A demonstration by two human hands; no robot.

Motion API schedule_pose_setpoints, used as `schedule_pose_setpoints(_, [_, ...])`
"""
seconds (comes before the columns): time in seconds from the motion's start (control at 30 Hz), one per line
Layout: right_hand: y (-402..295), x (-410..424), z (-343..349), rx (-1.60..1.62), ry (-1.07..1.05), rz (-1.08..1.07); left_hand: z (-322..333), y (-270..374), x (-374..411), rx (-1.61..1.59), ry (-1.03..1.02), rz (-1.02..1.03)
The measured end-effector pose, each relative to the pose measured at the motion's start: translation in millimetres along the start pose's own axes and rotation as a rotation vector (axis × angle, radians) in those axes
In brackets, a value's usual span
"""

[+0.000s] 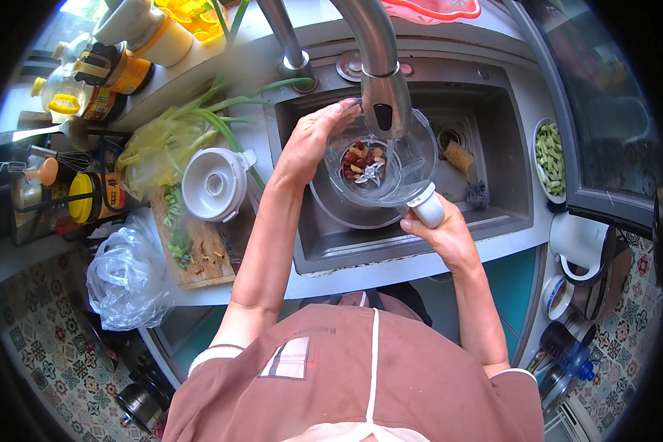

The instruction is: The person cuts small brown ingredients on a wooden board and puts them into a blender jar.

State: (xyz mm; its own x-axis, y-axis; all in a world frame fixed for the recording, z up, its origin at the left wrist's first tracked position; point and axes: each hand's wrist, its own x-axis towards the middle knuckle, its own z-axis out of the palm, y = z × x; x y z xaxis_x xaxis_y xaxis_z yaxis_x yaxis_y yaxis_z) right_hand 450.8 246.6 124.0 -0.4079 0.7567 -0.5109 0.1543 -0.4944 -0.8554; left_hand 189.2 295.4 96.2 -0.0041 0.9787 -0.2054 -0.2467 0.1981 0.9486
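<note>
A clear blender jug [422, 157] is held over the sink, beneath the faucet head [387, 105]. Red dried fruit and pale nut-like pieces [359, 160] lie at its bottom, around the metal blades [371, 174]. What looks like a thin stream of water drops from the faucet into the jug. My right hand [450, 235] grips the jug's white handle [429, 207]. On the opposite side, my left hand [305, 141] supports the jug near its rim; part of the fingers is hidden. A round basin [337, 215] stands in the sink under the jug.
Left of the sink, a white appliance lid [212, 201] sits by a wooden cutting board [199, 279] with chopped greens. Scallions [224, 124] and plastic bags [130, 276] lie nearby. A brown cylindrical piece [457, 157] rests by the drain. Green pods [551, 160] fill a right-hand dish.
</note>
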Motion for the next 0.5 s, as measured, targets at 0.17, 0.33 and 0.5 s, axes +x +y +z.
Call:
schedule_pose_setpoints(0.17, [6.2,-3.9,18.1,0.172,0.144,-0.070,-1.3,-3.6,5.7,0.037,-0.064,0.025])
schedule_pose_setpoints(0.33, [17.8,-2.1,22.4,0.125,0.257,-0.161,-0.5,5.9,8.7,-0.006,0.031,-0.030])
schedule_pose_setpoints(0.5, [17.2,1.1,18.0,0.111,0.305,-0.229,-14.6,23.0,-24.6,-0.535,0.160,-0.087])
